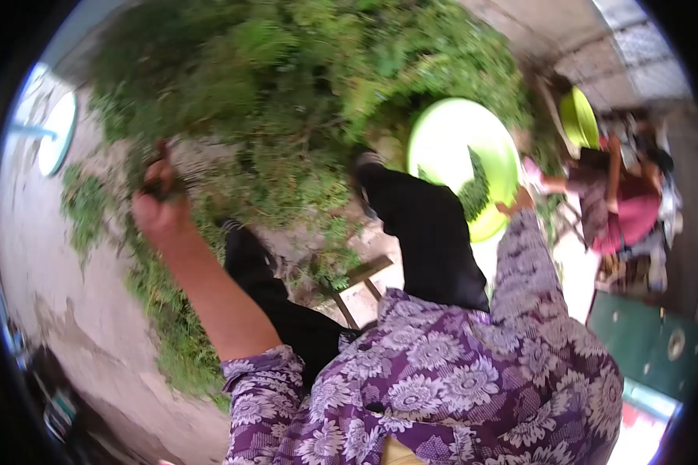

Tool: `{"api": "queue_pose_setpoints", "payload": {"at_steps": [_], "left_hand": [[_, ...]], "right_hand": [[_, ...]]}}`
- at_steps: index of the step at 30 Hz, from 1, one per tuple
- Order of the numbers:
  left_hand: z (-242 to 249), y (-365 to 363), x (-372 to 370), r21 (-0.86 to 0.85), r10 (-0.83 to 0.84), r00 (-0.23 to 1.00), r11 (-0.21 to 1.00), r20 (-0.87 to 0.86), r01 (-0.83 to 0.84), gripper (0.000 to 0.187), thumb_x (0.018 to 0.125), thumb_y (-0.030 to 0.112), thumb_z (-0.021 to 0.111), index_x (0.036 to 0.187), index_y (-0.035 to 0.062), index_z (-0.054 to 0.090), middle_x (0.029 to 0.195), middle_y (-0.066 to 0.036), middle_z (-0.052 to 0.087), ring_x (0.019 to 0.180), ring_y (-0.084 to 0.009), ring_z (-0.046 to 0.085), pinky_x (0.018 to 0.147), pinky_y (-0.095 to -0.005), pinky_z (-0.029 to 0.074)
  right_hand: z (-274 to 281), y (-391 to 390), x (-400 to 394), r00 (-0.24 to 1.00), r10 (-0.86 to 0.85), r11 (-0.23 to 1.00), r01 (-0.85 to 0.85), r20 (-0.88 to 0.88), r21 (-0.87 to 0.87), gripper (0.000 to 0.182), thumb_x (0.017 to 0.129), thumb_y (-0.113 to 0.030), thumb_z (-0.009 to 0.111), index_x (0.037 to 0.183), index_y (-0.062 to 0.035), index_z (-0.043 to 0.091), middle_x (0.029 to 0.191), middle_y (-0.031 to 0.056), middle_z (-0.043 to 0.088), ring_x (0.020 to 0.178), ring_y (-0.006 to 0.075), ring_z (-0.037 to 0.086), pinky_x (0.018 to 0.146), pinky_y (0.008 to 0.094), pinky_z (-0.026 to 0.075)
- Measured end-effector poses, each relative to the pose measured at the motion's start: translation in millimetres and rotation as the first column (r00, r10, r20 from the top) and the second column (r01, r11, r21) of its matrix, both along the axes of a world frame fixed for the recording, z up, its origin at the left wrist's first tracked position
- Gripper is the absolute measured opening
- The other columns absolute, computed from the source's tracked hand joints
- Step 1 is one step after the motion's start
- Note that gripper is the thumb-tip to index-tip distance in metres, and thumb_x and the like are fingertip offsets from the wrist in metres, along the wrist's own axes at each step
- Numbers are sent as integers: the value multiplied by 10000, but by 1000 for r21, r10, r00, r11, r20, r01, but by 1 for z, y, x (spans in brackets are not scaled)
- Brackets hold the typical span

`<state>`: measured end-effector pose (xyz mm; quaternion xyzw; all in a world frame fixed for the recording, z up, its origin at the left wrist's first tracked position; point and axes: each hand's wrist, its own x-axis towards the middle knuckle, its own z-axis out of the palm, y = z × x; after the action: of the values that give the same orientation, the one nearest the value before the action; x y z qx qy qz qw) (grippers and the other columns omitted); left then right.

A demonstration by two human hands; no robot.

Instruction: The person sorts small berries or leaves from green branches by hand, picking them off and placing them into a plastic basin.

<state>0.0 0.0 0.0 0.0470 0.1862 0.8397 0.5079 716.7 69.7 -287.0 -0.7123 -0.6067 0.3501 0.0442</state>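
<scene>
My left hand point(161, 198) is at the left edge of a big heap of leafy green branches point(279, 70). Its fingers are curled around thin stems, though motion blurs them. On the right, my right hand point(518, 203) is at the rim of a light green basin point(434, 128), its fingers curled over the edge. Small dark green leaves point(475, 186) lie inside the basin, against its lower right side. The basin stands beside my right leg point(423, 217).
Loose branches point(182, 349) trail along the floor at left. A wooden stool point(368, 271) shows between my legs. At right another person point(624, 201) sits near a second yellow-green basin point(579, 118). A round, pale blue-green object point(59, 133) stands far left.
</scene>
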Motion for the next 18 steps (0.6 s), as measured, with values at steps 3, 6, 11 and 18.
{"api": "queue_pose_setpoints", "payload": {"at_steps": [3,6,11,18], "left_hand": [[-67,13,85,-74,-68,969,993,239,88,344,877,272,337,1049,-2,454,633,-65,507,477,-134,377,421,-262,260],[-35,7,113,-261,96,995,960,-38,-103,294,887,306,348,907,45,481,547,-15,438,477,-128,363,438,-260,254],[-46,3,115,-286,84,996,954,-30,-89,298,907,310,334,888,53,483,568,-38,455,481,-131,402,431,-265,270],[-26,8,130,-474,138,969,852,-203,-221,282,913,272,364,897,34,516,667,-85,540,505,-144,469,432,-279,351]], "right_hand": [[134,50,72,951,-96,984,46,295,172,600,690,-246,652,1188,-25,399,1082,148,527,1003,249,517,840,325,450],[125,105,44,96,-695,575,670,-712,-470,80,803,-129,541,760,-65,519,680,62,574,607,146,550,524,258,466],[194,117,-152,172,-472,874,217,-865,-434,102,826,-161,539,834,-60,524,777,45,578,665,122,526,587,255,430],[257,76,-350,225,-101,993,-36,-969,-112,138,827,-159,561,875,-30,563,789,75,597,654,116,559,573,224,466]]}}
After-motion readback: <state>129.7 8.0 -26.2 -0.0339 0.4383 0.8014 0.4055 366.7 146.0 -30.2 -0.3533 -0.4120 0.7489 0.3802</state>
